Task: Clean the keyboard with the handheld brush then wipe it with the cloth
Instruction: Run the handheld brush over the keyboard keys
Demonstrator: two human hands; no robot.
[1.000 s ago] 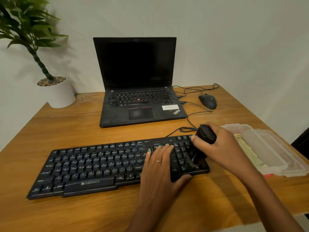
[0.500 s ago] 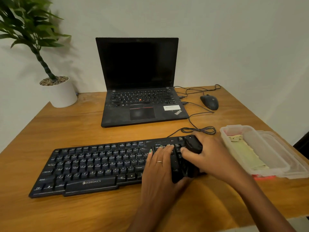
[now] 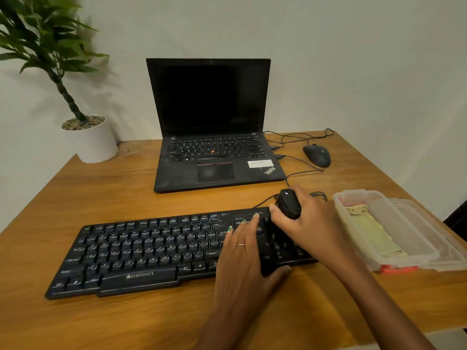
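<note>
Right hand (image 3: 313,224) grip around one brush (image 3: 288,203); left hand (image 3: 243,251) flat on one keyboard (image 3: 141,251).

A plain pale wall (image 3: 353,59) stands behind a wooden table (image 3: 126,198); the table's top is warm brown with visible grain; soft, dim light falls across it, leaving faint shadows on the wall; a dark gap (image 3: 457,218) shows beyond the table's right edge.
</note>
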